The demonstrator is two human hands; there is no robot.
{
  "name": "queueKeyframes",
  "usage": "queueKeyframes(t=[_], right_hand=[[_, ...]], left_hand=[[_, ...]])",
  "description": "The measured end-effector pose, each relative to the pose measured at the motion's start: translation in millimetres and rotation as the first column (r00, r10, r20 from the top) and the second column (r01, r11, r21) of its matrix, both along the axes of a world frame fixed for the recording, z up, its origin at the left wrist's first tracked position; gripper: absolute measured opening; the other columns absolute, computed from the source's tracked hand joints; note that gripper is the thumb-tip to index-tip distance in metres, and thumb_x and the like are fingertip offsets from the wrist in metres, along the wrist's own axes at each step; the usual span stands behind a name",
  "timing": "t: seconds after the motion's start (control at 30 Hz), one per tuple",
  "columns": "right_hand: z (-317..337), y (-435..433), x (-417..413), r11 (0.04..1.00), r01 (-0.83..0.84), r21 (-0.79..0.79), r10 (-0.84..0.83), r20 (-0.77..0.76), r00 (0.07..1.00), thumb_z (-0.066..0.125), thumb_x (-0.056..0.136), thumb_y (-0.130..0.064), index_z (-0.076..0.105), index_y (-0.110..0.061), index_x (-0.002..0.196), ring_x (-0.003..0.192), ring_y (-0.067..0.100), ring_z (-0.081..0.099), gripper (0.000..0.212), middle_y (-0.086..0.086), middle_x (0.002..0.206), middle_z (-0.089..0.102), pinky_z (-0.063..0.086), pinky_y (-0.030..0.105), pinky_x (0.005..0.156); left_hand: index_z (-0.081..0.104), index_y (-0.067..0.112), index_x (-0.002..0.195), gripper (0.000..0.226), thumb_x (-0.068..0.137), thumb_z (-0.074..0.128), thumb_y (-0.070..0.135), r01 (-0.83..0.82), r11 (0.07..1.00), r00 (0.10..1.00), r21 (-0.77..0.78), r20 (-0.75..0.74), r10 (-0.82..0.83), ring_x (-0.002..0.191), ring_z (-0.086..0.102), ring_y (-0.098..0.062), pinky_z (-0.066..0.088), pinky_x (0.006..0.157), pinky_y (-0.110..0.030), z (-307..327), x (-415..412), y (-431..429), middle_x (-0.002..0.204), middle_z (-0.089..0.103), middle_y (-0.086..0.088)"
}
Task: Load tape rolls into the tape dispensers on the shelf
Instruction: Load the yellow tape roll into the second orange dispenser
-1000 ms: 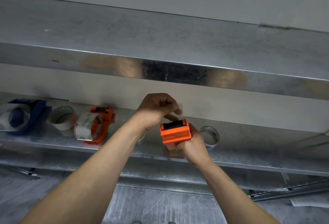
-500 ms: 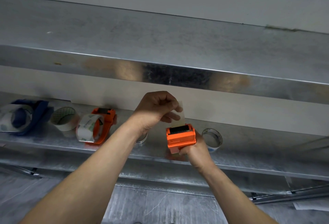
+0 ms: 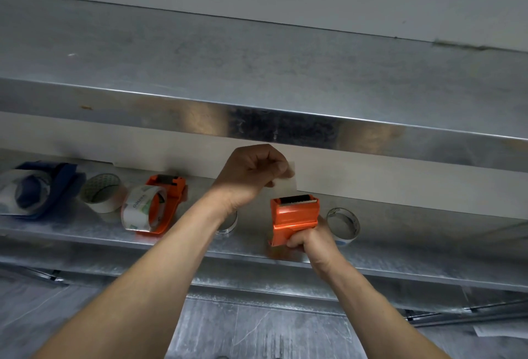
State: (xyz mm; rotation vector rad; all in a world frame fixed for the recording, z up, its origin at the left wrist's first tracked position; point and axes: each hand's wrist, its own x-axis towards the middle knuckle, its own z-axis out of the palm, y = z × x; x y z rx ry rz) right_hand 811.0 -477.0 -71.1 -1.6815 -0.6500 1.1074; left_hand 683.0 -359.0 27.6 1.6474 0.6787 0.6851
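On the shelf (image 3: 414, 233), left of the left hand (image 3: 251, 173), an orange dispenser (image 3: 168, 204) holds a clear roll (image 3: 140, 211). The right hand (image 3: 310, 240) grips a second orange dispenser (image 3: 294, 216) upright; the left hand, just above, pinches its clear tape strip (image 3: 285, 183).

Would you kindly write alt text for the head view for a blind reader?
A right hand grips an orange tape dispenser while the left hand pinches a clear tape strip above its blade, at a metal shelf.
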Motion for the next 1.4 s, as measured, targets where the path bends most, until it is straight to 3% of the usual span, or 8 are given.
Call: queueKeyframes(t=[0.2,0.37,0.5,0.83,1.1,1.23,1.3,1.4], right_hand=[[7,8,1,0.997,-0.083,0.001,0.081,0.18,0.98,0.063,0.038,-0.006,0.056,-0.014,0.084,0.059,0.005,0.056,0.048,-0.01,0.066,0.063,0.042,0.021,0.055],[9,7,3,0.999,-0.016,0.047,0.013,0.073,0.997,0.061,0.039,0.001,0.055,-0.016,0.076,0.053,-0.001,0.056,0.041,-0.013,0.056,0.062,0.044,0.019,0.05],[7,6,4,0.999,-0.022,0.026,0.02,0.066,0.998,0.063,0.039,0.001,0.054,-0.019,0.072,0.056,0.003,0.055,0.039,-0.011,0.056,0.061,0.044,0.027,0.057],[16,0,1,0.998,-0.054,-0.04,0.057,0.096,0.994,0.06,0.059,0.023,0.051,-0.015,0.068,0.042,-0.003,0.051,0.04,-0.012,0.045,0.055,0.041,0.015,0.04],[14,3,-4,0.981,-0.021,-0.193,0.041,0.101,0.994,0.065,0.044,-0.003,0.057,-0.018,0.063,0.063,0.02,0.059,0.025,-0.003,0.054,0.061,0.049,0.038,0.06],[25,5,-9,0.97,0.012,-0.241,0.001,0.054,0.999,0.06,0.045,-0.004,0.06,-0.013,0.054,0.066,0.022,0.06,0.012,0.0,0.052,0.062,0.044,0.027,0.055],[31,5,-9,0.961,0.024,-0.276,-0.022,0.009,1.0,0.059,0.057,0.004,0.058,-0.013,0.047,0.066,0.023,0.058,0.02,0.003,0.054,0.061,0.04,0.025,0.053],[36,7,-7,0.937,0.037,-0.347,-0.074,-0.094,0.993,0.059,0.06,0.007,0.06,-0.012,0.046,0.068,0.03,0.06,0.024,0.011,0.062,0.063,0.047,0.028,0.058]], left_hand=[[0.069,0.006,0.087,0.012,0.094,0.059,0.007,0.048,0.999,0.998,-0.018,-0.026,-0.049,0.079,0.074,-0.022,0.059,0.076,-0.04,3,5,-2,0.09,0.076,-0.003],[0.069,0.006,0.088,0.013,0.094,0.058,0.006,0.075,0.997,0.997,-0.008,-0.029,-0.075,0.079,0.075,-0.021,0.059,0.074,-0.036,10,5,-1,0.091,0.076,-0.002],[0.069,0.002,0.091,0.013,0.095,0.058,0.006,0.07,0.998,0.997,-0.001,-0.036,-0.07,0.079,0.074,-0.022,0.059,0.074,-0.036,9,5,-1,0.091,0.077,-0.003],[0.07,0.01,0.085,0.014,0.093,0.06,0.006,0.044,0.999,0.997,0.031,-0.058,-0.042,0.078,0.075,-0.018,0.06,0.073,-0.036,9,2,-4,0.088,0.077,0.002],[0.073,0.006,0.087,0.008,0.089,0.066,0.005,-0.008,0.993,0.999,0.115,-0.044,0.013,0.081,0.073,-0.015,0.058,0.076,-0.028,3,2,-10,0.09,0.076,-0.004],[0.076,0.013,0.089,0.006,0.087,0.07,0.014,0.004,0.97,0.994,0.245,-0.106,0.023,0.09,0.069,-0.008,0.054,0.085,-0.026,-2,3,-15,0.092,0.076,0.004],[0.076,0.016,0.086,0.006,0.085,0.072,0.012,0.004,0.962,0.993,0.273,-0.112,0.027,0.096,0.067,-0.005,0.05,0.088,-0.023,-6,4,-19,0.098,0.075,0.006],[0.077,0.018,0.082,0.005,0.081,0.074,0.015,0.045,0.919,0.988,0.392,-0.152,0.016,0.107,0.061,-0.007,0.048,0.091,-0.026,-18,4,-22,0.112,0.068,0.007]])
